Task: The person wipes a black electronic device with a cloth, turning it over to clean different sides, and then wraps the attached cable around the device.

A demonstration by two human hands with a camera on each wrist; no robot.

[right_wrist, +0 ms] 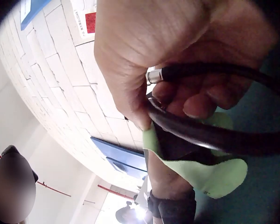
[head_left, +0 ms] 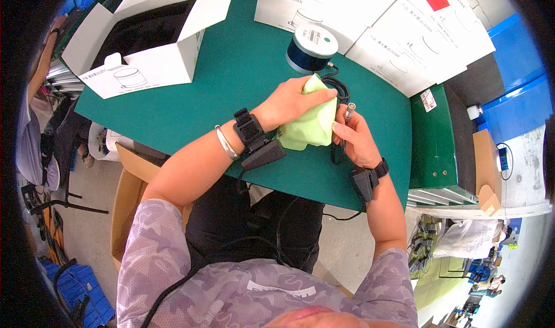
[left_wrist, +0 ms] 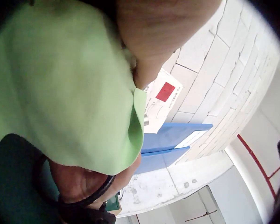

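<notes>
A light green cloth (head_left: 308, 125) is bunched between both hands over the green tabletop. My left hand (head_left: 289, 101) grips it from above, thumb lying across the top; in the left wrist view the cloth (left_wrist: 65, 88) hides most of what lies behind. At the cloth's right edge, my right hand (head_left: 361, 141) pinches the fabric, and a black cable (right_wrist: 210, 135) runs through its fingers. The cable's metal connector (right_wrist: 155, 76) pokes out beside the thumb. Just beyond the hands stands a round lidar sensor (head_left: 312, 45) with a silver top and dark band, the coiled cable beside it.
At the left of the green table (head_left: 243, 50) stands an open white box (head_left: 179, 56) with black lining. Stacked white lidar cartons (head_left: 399, 45) line the back right. A cardboard box (head_left: 128, 195) sits on the floor at the left, below the table edge.
</notes>
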